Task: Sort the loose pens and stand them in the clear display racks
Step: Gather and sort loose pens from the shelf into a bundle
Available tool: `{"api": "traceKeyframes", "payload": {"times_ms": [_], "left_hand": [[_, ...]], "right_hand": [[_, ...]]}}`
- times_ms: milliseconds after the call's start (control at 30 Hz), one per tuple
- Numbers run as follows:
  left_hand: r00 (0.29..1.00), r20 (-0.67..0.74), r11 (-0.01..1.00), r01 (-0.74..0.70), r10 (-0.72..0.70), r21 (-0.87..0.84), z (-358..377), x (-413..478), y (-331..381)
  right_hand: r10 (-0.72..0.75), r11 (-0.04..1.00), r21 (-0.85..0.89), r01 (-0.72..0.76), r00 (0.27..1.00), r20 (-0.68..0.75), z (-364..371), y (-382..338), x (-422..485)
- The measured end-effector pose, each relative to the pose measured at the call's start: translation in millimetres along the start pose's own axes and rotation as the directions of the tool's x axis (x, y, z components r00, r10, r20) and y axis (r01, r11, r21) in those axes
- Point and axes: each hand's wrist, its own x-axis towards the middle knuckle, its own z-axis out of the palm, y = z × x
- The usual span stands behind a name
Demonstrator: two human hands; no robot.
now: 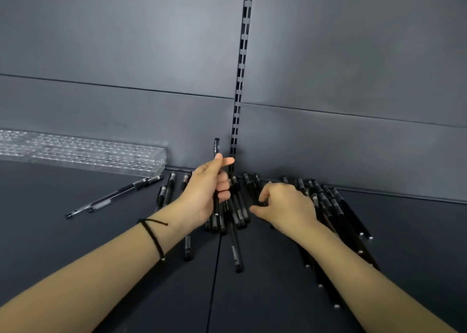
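Many black pens lie heaped on the dark shelf against the back wall. My left hand grips one black pen upright, its capped end sticking up above my thumb. My right hand reaches down onto the pile with its fingers curled at a pen; whether they hold it is hidden. More pens fan out to the right, partly under my right forearm. A clear display rack with rows of holes lies at the back left, and no pens stand in it.
Two pens with clear barrels lie apart to the left of the pile, near the rack's end. A slotted upright strip runs up the grey back wall. A seam splits the shelf floor.
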Motion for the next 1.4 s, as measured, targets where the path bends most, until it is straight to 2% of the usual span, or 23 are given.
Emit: {"api": "traceKeyframes", "payload": {"times_ms": [100,233,300,367,433,500,567,633,733,833,933,1067,1167,1267,1333,1400], "left_hand": [[0.997,0.071,0.999,0.020,-0.018,-0.025,-7.5,-7.3,-1.1],[0.997,0.023,0.996,-0.079,0.080,-0.038,-7.1,-6.9,5.5],[0.997,-0.027,0.996,-0.078,0.077,-0.034,-7.6,-5.5,6.0],[0.999,-0.032,0.997,-0.015,0.013,-0.069,-9.6,-4.0,3.1],[0.999,-0.014,0.992,0.051,-0.053,-0.112,-10.6,-3.5,0.7],[0.997,-0.009,0.989,0.074,-0.076,-0.131,-10.9,-3.7,-0.4],[0.996,-0.019,0.987,0.080,-0.084,-0.138,-9.5,-4.4,-2.4],[0.996,-0.020,0.982,0.088,-0.093,-0.166,-3.1,-6.7,-4.4],[0.998,0.011,0.982,0.059,-0.058,-0.178,14.4,-9.2,-7.1],[0.999,-0.044,0.983,0.021,-0.030,-0.185,33.8,-11.5,-10.3],[0.995,-0.095,0.994,-0.010,-0.001,-0.113,51.1,-13.4,-11.9],[0.997,-0.078,0.999,-0.032,0.028,-0.041,65.1,-13.7,-13.3],[0.998,-0.049,0.998,-0.049,0.050,0.037,61.9,-13.5,-21.0],[0.999,-0.049,0.999,-0.010,0.012,0.030,54.2,-9.9,-24.4],[0.999,-0.016,0.998,0.031,-0.032,-0.060,52.5,-7.2,-24.8],[0.996,0.019,0.987,0.087,-0.085,-0.133,53.5,-5.5,-26.2]], "right_hand": [[0.019,0.997,-0.076,-0.016,0.999,0.034,-2.2,-4.3,0.5],[0.085,0.993,-0.087,-0.079,0.994,0.074,-6.9,-5.1,-1.8],[0.107,0.994,-0.018,-0.106,0.993,0.046,-8.4,-0.1,-2.3],[0.144,0.975,0.169,-0.142,0.990,0.004,-8.9,9.0,-1.9],[0.184,0.881,0.448,-0.155,0.983,-0.022,-8.0,16.2,-2.1],[0.179,0.726,0.678,-0.115,0.983,-0.026,-9.1,17.0,-3.9],[0.105,0.565,0.822,-0.074,0.994,0.017,-12.4,12.6,-8.7],[0.000,0.507,0.860,-0.058,0.998,0.067,-16.0,6.2,-15.5],[-0.107,0.539,0.842,-0.023,0.990,0.096,-14.5,-1.3,-23.8],[-0.141,0.510,0.860,-0.010,0.985,0.095,-13.9,-3.8,-27.7],[-0.108,0.498,0.867,-0.023,0.990,0.088,-18.0,1.1,-28.0],[-0.021,0.449,0.886,-0.120,0.989,0.145,-22.4,10.5,-22.9],[-0.067,0.516,0.846,-0.137,0.978,0.200,-23.1,13.9,-20.2],[-0.144,0.604,0.793,-0.082,0.967,0.209,-29.4,21.2,-16.2],[-0.076,0.606,0.793,-0.059,0.988,0.132,-37.6,36.1,-7.7],[0.060,0.673,0.738,-0.051,0.998,0.014,-44.1,60.4,1.3]]}}
